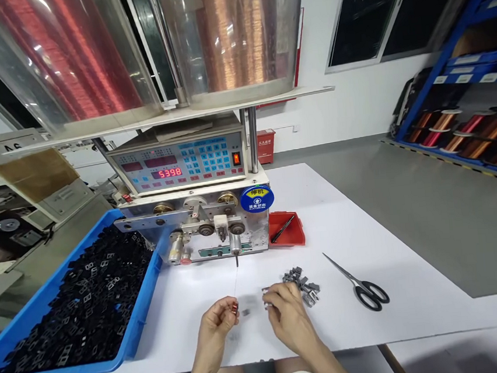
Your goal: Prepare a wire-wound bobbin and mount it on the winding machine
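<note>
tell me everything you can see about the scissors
The scissors have slim, metallic-looking blades and two black, plastic-looking handle loops. They lie flat on the white tabletop, blades together, tips pointing away and leftward, to the right of the grey parts. No hand touches them.

Light bright, white and fairly even, source out of frame; soft, faint shadows fall on the tabletop (184, 298) around the left hand (219, 317). Glare streaks the clear cylinders (243, 40) high above its grip, where red digits (170, 173) glow beneath them. Wide-angle stretch tilts the blue shelving (450, 47) far to the right; a small grey piece (245, 312) just beside the grip is blurred.
</note>
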